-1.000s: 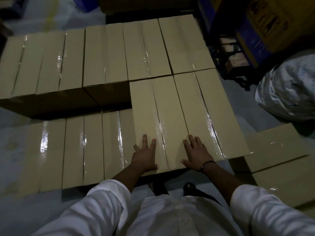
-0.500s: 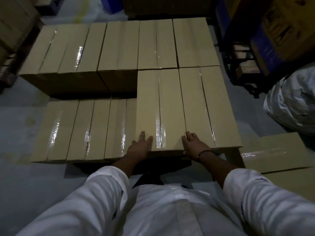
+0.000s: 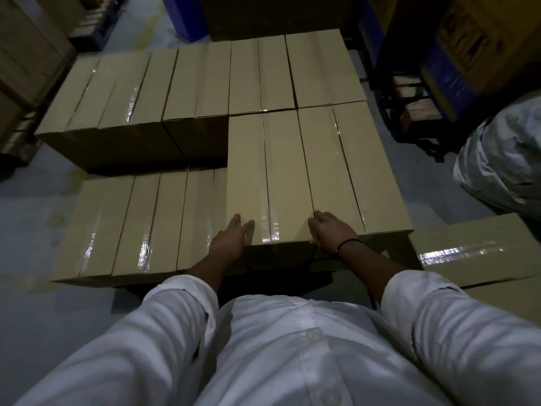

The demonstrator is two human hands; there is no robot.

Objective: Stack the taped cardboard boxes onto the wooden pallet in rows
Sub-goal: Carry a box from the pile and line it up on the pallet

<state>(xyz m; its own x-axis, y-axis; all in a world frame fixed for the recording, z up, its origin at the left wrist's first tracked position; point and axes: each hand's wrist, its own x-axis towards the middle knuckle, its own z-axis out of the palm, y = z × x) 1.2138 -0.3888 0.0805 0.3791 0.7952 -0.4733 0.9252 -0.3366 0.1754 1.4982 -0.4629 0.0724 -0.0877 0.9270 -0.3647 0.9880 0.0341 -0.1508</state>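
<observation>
A taped cardboard box lies on the upper layer of the stack, right in front of me. My left hand rests with straight fingers on its near left corner. At the near right corner my right hand, with a dark wristband, presses the top beside the seam with the neighbouring box. A back row of boxes stands at the same height. A lower row lies to the left. The boxes hide the pallet.
Two more taped boxes lie on the floor at my right. A plastic-wrapped bundle sits further right, with dark racking behind it. Stacked cartons stand at the far left. Bare grey floor lies left of the stack.
Both hands have slid back along the box top to its near edge and corners. The view has pulled back and shifted, which shows more of the stack.
</observation>
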